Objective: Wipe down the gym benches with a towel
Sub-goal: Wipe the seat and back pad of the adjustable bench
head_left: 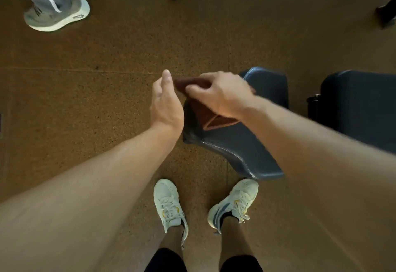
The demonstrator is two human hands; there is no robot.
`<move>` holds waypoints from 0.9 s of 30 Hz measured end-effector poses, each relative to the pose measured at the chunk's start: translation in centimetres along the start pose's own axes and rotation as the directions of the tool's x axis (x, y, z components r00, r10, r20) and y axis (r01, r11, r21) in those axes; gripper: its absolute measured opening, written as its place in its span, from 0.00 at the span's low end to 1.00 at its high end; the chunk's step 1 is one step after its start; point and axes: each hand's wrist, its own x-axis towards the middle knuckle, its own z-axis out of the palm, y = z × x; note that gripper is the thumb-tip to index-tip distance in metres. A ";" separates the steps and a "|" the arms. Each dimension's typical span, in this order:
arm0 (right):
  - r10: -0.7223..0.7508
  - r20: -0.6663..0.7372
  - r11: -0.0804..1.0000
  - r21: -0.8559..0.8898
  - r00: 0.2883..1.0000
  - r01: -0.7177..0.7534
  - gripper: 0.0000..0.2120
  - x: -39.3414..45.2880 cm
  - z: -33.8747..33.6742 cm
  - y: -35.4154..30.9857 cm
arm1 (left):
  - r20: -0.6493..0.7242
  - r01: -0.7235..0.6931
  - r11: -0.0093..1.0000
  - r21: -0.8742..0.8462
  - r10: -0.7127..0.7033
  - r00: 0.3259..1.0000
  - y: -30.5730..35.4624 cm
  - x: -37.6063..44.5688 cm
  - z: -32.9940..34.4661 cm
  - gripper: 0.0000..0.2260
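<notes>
Towel [205,111] first: you've got the brown cloth bunched up between both hands, hanging over the near end of the dark blue padded bench seat [240,154]. Your right hand [222,94] has its fingers clamped on the top fold, while your left hand [166,104] sits edge-on beside it with fingers straight and together, thumb side hidden (so I can't tell if it's really gripping). Second blue pad [360,109] off to the right, your white sneakers [169,205] below, someone else's shoe [57,17] top left.

A gym: speckled rubber floor [107,61], dark padded bench seat [240,149], another pad [360,104] alongside.
</notes>
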 end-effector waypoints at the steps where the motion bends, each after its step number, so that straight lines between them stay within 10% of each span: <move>1: -0.104 -0.083 0.994 -0.054 0.991 0.100 0.22 -0.9 1.2 -0.7 | -0.013 -0.003 1.000 -0.004 0.003 1.000 0.1 -0.1 -0.2 0.27; 4: -0.265 -0.253 0.957 -0.186 0.930 0.222 0.20 -3.0 4.5 -1.4 | -0.048 -0.032 0.999 0.031 0.033 0.998 -0.1 -1.1 -0.7 0.29; 9: -0.111 -0.420 0.984 0.083 0.901 0.160 0.25 -8.1 8.5 0.4 | 0.032 -0.130 0.934 0.333 0.127 0.991 1.5 -2.2 0.2 0.29; 15: 0.632 -0.144 0.724 0.460 0.762 -0.514 0.31 -13.8 11.9 5.9 | 0.212 -0.219 0.666 0.713 0.092 0.973 2.8 -1.8 6.1 0.31; 20: 0.680 -0.076 0.663 0.489 0.729 -0.567 0.34 -9.3 8.9 9.5 | 0.168 -0.158 0.312 0.937 -0.006 0.986 1.9 -2.8 8.5 0.42; 27: 0.638 -0.013 0.631 0.582 0.770 -0.513 0.35 0.1 1.8 14.7 | 0.159 -0.137 0.175 0.975 -0.113 0.981 2.2 -2.4 8.7 0.63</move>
